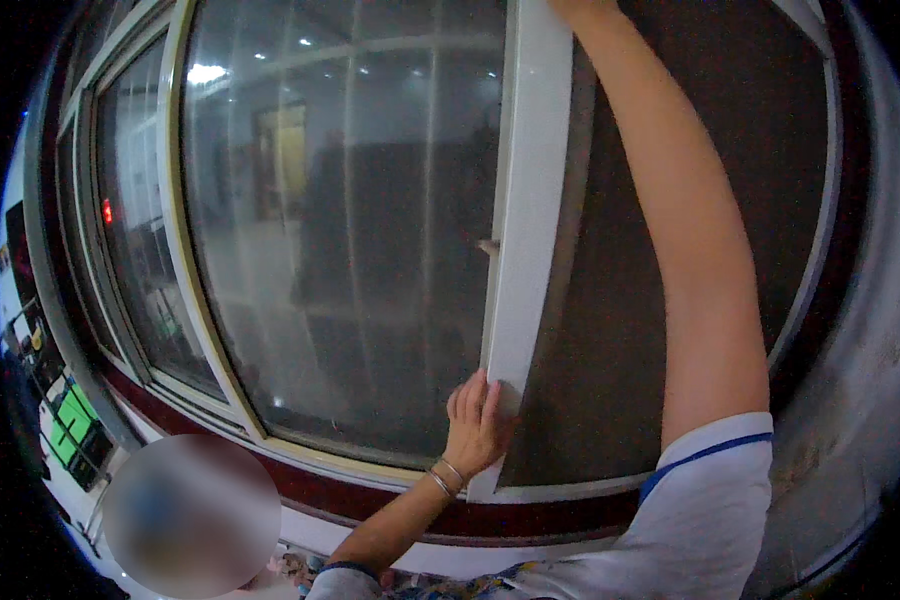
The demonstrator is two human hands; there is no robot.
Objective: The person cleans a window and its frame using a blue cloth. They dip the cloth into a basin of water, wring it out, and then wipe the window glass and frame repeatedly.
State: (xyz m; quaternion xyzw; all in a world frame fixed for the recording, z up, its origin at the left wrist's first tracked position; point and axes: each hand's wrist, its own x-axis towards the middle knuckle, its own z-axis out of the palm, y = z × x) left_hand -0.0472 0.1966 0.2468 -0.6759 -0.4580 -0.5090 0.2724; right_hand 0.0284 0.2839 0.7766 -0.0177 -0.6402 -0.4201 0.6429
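Observation:
A white window sash frame [538, 180] runs upright between a large glass pane [370, 230] and a dark mesh-like panel [610, 350]. Low on this frame, my left hand [478, 425] grips its edge, fingers on the glass side and a bracelet at the wrist. My right arm stretches up across the dark panel. At the frame's top, my right hand [585, 10] touches or lies against it; the upper picture edge cuts off its fingers. A small latch [488, 246] sticks out from the frame's left edge, between the two hands' heights.
More glass panes with a cream upright [182, 200] stand to the left. A dark red sill [370, 500] runs below the window. A grey wall [860, 330] borders the right. Bright green objects [70, 420] sit at far left. A blurred round patch hides the lower left.

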